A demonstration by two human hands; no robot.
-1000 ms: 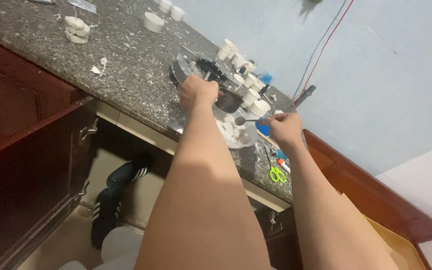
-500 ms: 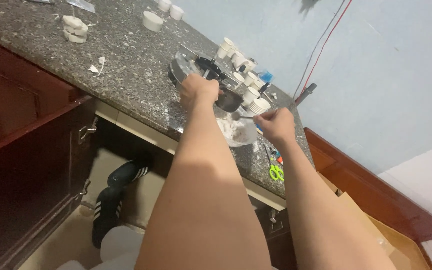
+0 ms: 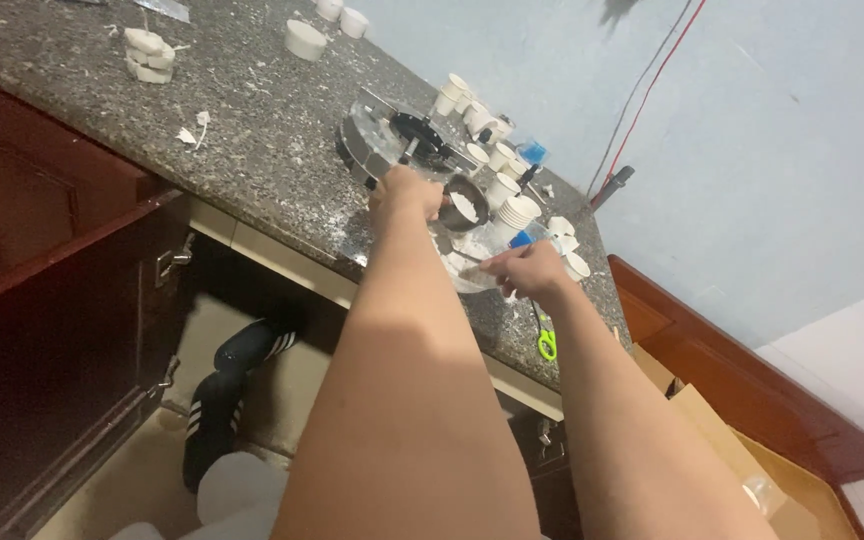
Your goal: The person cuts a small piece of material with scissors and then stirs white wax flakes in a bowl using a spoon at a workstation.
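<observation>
Head view: the left hand (image 3: pixel 407 195) grips the rim of a dark round mould (image 3: pixel 464 203) filled with white powder, set on the speckled stone table (image 3: pixel 252 120). Just beside it, the right hand (image 3: pixel 530 270) pinches a thin stick (image 3: pixel 470 262) over a clear plate (image 3: pixel 457 275). White paper cups (image 3: pixel 512 212) cluster close behind.

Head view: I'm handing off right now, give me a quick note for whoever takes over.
Left hand: on the rim of the small dark bowl of white powder, steadying it.
Right hand: pinches a thin tool, grip closed, over the clear dish.
Around: white paper cups, round metal device, green scissors, all on the granite counter.
Done: powder in bowl and dish.
Left: cannot tell.
</observation>
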